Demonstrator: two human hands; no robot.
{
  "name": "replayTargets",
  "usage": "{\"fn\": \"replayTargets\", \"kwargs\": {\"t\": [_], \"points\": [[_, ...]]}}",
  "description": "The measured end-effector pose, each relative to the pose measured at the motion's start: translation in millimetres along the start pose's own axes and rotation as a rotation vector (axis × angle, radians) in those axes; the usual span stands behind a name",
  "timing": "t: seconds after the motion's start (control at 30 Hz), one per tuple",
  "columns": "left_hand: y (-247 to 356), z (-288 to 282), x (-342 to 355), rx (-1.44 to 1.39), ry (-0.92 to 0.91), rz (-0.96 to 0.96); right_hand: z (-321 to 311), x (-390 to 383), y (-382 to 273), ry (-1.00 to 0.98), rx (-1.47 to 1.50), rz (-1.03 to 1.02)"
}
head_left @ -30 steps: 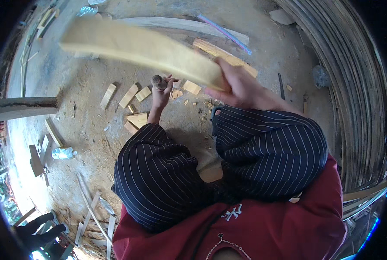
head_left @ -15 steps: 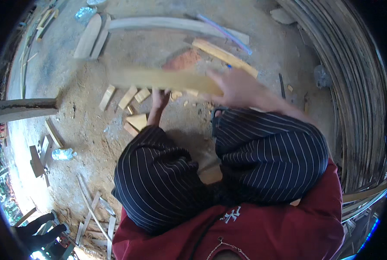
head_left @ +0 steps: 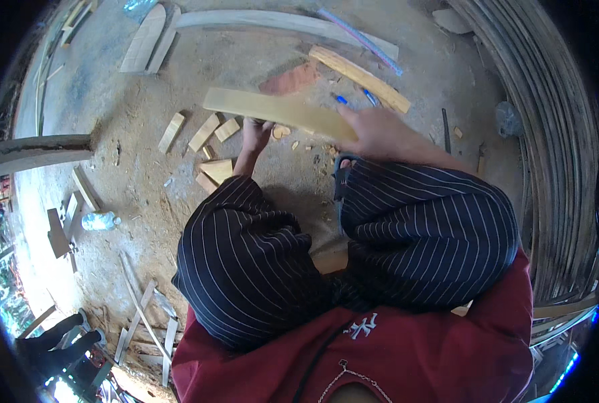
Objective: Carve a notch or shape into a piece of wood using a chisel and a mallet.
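Observation:
A pale wooden board (head_left: pixel 272 109) is held up crosswise in front of my knees, its right part smeared by motion. My right hand (head_left: pixel 380 136) grips the right end, fingers closed round it. Under the board's left half is my left hand (head_left: pixel 256 138), closed against the lower edge; its fingertips are hidden behind the wood. Beneath the board, several short wooden blocks (head_left: pixel 204 132) and a wedge-shaped offcut (head_left: pixel 219 170) lie on the dirt floor with small chips. Just beyond the board are a reddish flat piece (head_left: pixel 289 78) and a longer wooden plank (head_left: pixel 360 78).
A long curved board (head_left: pixel 286 25) and a pink-and-blue strip (head_left: pixel 361 41) lie farther off. Stacked long timbers (head_left: pixel 541 134) line the right side. At left are a wooden beam (head_left: pixel 37 154), a plastic bottle (head_left: pixel 101 221) and thin strips (head_left: pixel 138 309). Another person's dark-clothed legs (head_left: pixel 58 342) show lower left.
The board has shifted right and its left end, blurred before, now shows more sharply. Both hands stay on it. The whole view has tilted slightly, moving the floor objects upward.

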State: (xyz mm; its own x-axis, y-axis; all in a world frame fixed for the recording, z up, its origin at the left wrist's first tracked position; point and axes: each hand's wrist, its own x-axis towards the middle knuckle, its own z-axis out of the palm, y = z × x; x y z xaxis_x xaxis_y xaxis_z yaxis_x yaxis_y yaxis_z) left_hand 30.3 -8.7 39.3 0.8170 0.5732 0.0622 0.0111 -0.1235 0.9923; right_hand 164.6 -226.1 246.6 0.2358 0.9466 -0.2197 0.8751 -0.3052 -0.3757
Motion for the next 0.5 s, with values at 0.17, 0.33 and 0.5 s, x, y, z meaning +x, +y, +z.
{"fn": "replayTargets", "kwargs": {"t": [0.17,0.33,0.5], "points": [[14,0,8,-0.027,-0.018,0.110,-32,-6,-22,0.094,0.070,0.030],[-12,9,8,0.068,0.015,0.152,-9,-6,-5,0.120,0.112,-0.045],[8,6,8,-0.052,-0.110,0.163,-36,-16,-27,0.410,0.472,-0.043]]}}
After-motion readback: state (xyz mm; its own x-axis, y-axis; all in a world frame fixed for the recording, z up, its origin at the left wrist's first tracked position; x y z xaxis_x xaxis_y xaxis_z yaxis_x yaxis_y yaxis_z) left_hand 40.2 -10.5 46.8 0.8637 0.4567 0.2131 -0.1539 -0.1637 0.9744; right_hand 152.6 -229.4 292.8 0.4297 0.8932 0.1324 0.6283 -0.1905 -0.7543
